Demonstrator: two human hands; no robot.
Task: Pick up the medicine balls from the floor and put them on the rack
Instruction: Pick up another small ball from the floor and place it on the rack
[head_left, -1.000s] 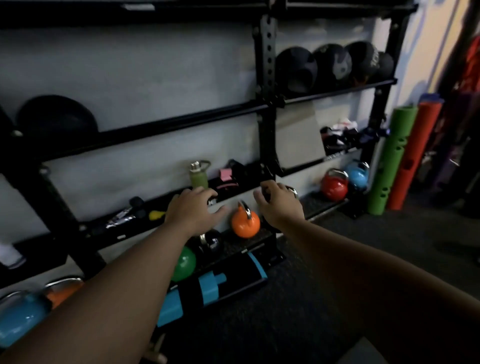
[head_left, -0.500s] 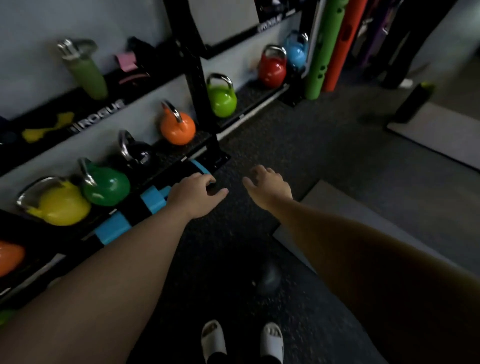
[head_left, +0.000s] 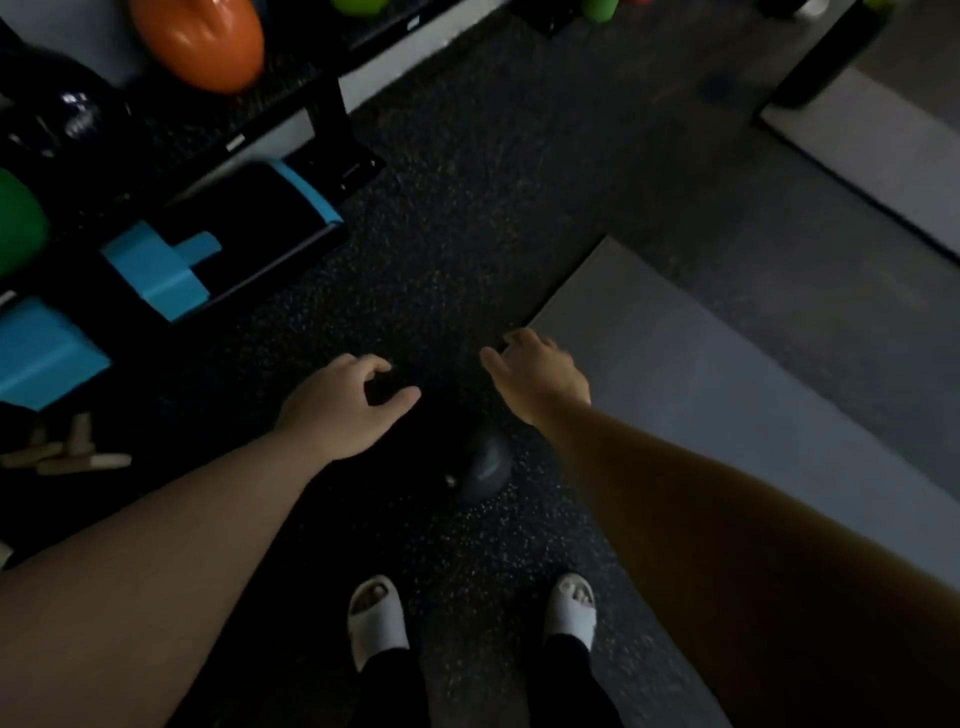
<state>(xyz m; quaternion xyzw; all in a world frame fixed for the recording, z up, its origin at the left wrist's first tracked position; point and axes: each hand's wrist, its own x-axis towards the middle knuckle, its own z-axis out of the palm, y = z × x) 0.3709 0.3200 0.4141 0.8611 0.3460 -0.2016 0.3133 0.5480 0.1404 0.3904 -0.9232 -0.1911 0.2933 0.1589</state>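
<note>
A dark medicine ball lies on the black speckled floor just ahead of my feet, hard to make out in the dim light. My left hand hovers above and to the left of it, fingers curled and apart, holding nothing. On the ball's upper right, my right hand reaches down with its fingers spread and nothing in them. Neither hand touches the ball. The rack's black base and foot show at the upper left.
On the rack's bottom shelf sit an orange kettlebell, a black kettlebell and a green kettlebell. A black and blue pad lies beside the rack. A grey mat spreads to the right. Wooden pieces lie left.
My view has tilted down from the rack shelves to the floor. Both hands have dropped toward the ball, which now lies between them, and my feet have come into view.
</note>
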